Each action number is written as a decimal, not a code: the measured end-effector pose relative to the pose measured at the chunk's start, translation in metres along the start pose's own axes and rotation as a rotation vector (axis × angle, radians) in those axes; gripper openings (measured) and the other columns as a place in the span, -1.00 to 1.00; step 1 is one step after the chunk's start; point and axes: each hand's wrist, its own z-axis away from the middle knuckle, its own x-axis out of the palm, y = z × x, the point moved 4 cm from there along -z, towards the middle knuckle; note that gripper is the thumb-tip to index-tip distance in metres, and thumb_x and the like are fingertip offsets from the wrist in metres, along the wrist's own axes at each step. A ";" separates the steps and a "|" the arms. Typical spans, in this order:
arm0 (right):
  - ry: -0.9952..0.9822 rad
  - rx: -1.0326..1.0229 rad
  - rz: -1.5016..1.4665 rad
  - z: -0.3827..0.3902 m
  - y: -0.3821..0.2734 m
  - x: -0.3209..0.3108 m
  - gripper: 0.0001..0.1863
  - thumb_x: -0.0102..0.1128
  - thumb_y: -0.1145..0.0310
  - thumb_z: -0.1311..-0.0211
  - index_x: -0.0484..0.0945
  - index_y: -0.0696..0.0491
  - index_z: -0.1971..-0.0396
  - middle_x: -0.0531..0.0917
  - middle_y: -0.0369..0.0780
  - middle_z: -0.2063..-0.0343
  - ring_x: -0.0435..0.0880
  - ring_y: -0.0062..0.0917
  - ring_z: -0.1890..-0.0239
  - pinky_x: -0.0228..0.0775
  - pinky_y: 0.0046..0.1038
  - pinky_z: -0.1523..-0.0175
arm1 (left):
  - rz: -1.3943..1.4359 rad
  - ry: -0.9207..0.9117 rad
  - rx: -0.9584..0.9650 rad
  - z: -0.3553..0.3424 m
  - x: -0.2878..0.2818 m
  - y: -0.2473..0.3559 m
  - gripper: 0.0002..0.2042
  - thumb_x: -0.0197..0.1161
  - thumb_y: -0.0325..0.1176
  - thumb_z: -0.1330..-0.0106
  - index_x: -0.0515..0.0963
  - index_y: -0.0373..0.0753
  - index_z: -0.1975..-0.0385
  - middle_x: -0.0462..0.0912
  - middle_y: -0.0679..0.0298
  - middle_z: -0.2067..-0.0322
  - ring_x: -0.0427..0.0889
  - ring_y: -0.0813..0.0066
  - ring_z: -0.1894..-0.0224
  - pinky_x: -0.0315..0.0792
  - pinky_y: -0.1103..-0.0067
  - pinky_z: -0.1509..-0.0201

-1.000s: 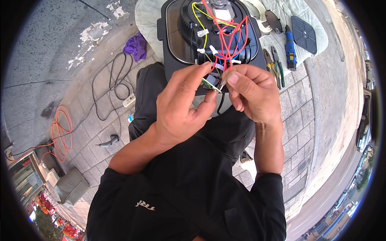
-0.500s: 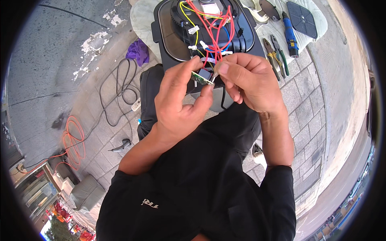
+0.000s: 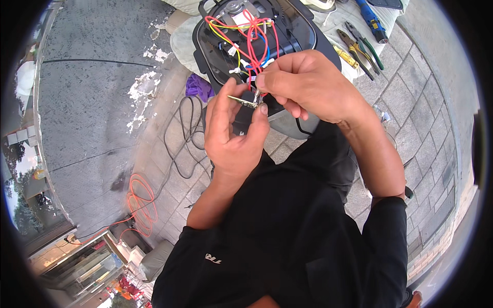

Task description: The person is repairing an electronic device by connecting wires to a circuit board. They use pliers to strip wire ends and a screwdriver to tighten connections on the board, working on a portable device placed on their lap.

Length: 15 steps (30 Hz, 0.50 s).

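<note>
My left hand [image 3: 231,136] holds a small green circuit board [image 3: 241,100] between its fingers and thumb, tilted nearly edge-on. My right hand [image 3: 313,87] pinches a small metal-tipped lead [image 3: 257,95] at the board's right edge, its other fingers curled. Just beyond both hands lies an opened black appliance [image 3: 303,36] with a bundle of red wires [image 3: 257,36], yellow and blue ones among them, and white connectors. Part of the board is hidden behind my fingers.
A pale padded mat [image 3: 185,43] carries pliers [image 3: 354,49], more pliers [image 3: 365,43] and a blue cylindrical power tool [image 3: 372,20]. A purple cloth [image 3: 199,88], a dark cable [image 3: 182,143] and coiled orange cable [image 3: 141,205] lie left on the paving.
The whole view has turned and shifted, moving the appliance and tools in the picture. The board appears more edge-on; both hands still grip at it, my right hand's back now more raised.
</note>
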 end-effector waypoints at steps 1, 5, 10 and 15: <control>0.001 0.001 -0.003 0.000 -0.001 0.001 -0.71 0.31 0.24 -0.35 0.75 0.21 0.33 0.60 -0.36 0.57 0.50 -0.75 0.66 0.32 -0.60 0.60 | -0.001 0.000 -0.016 0.000 0.000 0.000 -0.34 0.44 -0.70 -0.24 0.44 -0.47 -0.40 0.63 0.02 -0.13 0.72 0.28 -0.15 0.63 0.44 -0.20; 0.010 -0.002 -0.018 -0.002 0.000 0.000 -0.74 0.30 0.28 -0.32 0.74 0.20 0.33 0.62 -0.35 0.56 0.52 -0.75 0.65 0.31 -0.61 0.61 | -0.004 0.000 -0.058 0.000 -0.001 0.000 -0.36 0.43 -0.69 -0.26 0.44 -0.46 -0.40 0.61 0.04 -0.15 0.69 0.30 -0.20 0.61 0.44 -0.24; 0.012 0.011 -0.037 -0.004 0.001 -0.001 -0.77 0.32 0.30 -0.31 0.74 0.19 0.37 0.62 -0.34 0.56 0.53 -0.74 0.65 0.30 -0.61 0.61 | 0.016 0.006 -0.074 0.000 0.000 0.000 -0.37 0.43 -0.68 -0.28 0.44 -0.47 -0.40 0.61 0.05 -0.17 0.68 0.30 -0.22 0.61 0.44 -0.24; 0.033 0.052 -0.125 -0.003 0.002 0.000 -0.76 0.33 0.30 -0.34 0.74 0.18 0.40 0.61 -0.35 0.59 0.51 -0.74 0.69 0.29 -0.61 0.64 | 0.017 -0.006 -0.072 -0.002 0.000 0.001 -0.37 0.43 -0.67 -0.28 0.43 -0.47 -0.40 0.60 0.04 -0.17 0.68 0.29 -0.21 0.62 0.43 -0.26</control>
